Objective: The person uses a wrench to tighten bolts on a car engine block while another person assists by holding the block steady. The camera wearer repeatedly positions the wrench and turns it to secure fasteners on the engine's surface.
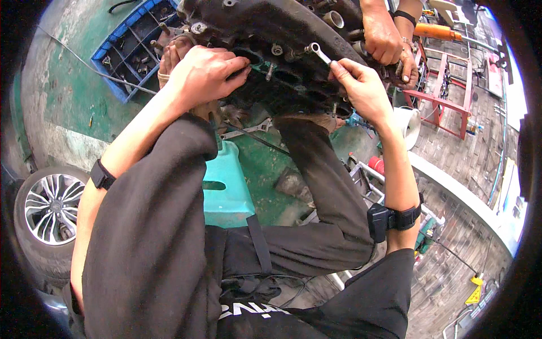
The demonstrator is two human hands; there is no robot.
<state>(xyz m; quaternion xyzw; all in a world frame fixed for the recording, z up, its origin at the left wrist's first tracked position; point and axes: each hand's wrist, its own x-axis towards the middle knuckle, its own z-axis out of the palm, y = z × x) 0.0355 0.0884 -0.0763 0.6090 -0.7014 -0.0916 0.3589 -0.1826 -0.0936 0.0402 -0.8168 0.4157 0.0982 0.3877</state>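
A dark, greasy engine part (pixel 271 28) with studs and round ports fills the top of the view. My left hand (pixel 206 73) rests at its near left edge, beside a round port; index finger and thumb are apart, with nothing visible between them. In my right hand (pixel 361 85) is a ring wrench (pixel 321 53), gripped by its handle end. The wrench's ring end lies close to a small bolt (pixel 307 50) on the part; whether it is seated on it I cannot tell. Behind my left hand, more fingers (pixel 172 55) show, partly hidden.
Another person's hands (pixel 383 38) touch the part at upper right. A blue divided tray (pixel 132 42) holds small hardware at upper left. Between my legs stands a teal stool (pixel 226 189). A wheel (pixel 53 209) lies at left, a red metal frame (pixel 446 93) stands at right.
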